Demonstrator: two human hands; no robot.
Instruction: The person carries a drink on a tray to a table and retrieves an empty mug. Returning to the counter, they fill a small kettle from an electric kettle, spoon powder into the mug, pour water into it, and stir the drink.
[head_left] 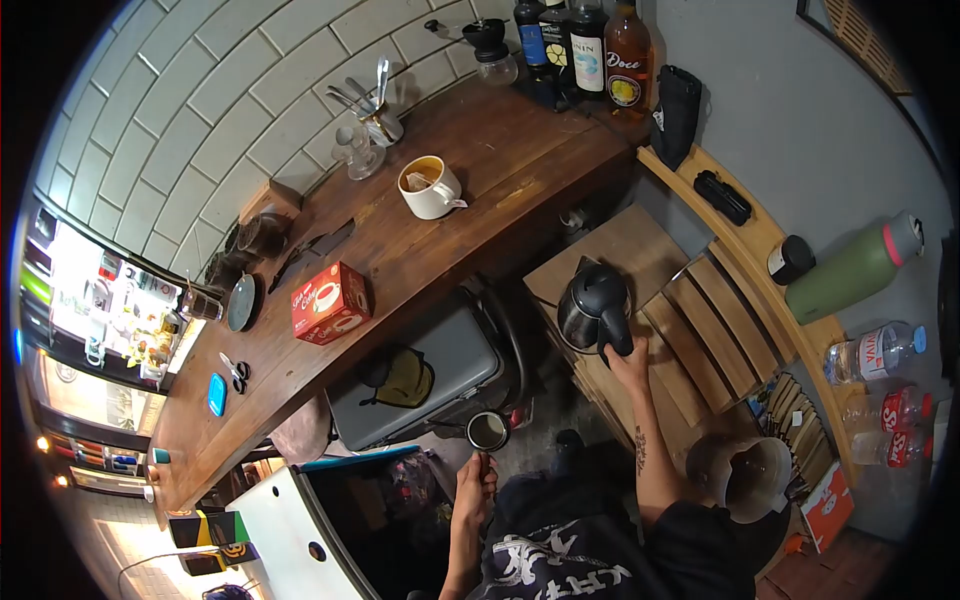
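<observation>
My left hand (474, 484) is closed around the handle of a small long-handled pot (487, 431), held in the air over the floor. The pot's inside looks pale; whether that is liquid or its bottom I cannot tell. My right hand (629, 366) is wrapped round the handle of an electric kettle (592, 301) with a black lid and dark body. The kettle is upright at a wooden stand (560, 270) beside the counter. On the wooden counter (480, 160), a white mug (430, 190) with a tea bag and a red box (331, 303) are apart from both hands.
Syrup bottles (628, 65), a hand grinder (490, 50) and a spoon holder (382, 124) line the counter's back. Scissors (236, 371) lie at its far left. A curved shelf on the right holds a green bottle (850, 268) and plastic bottles (875, 352). A grey case (420, 370) stands below.
</observation>
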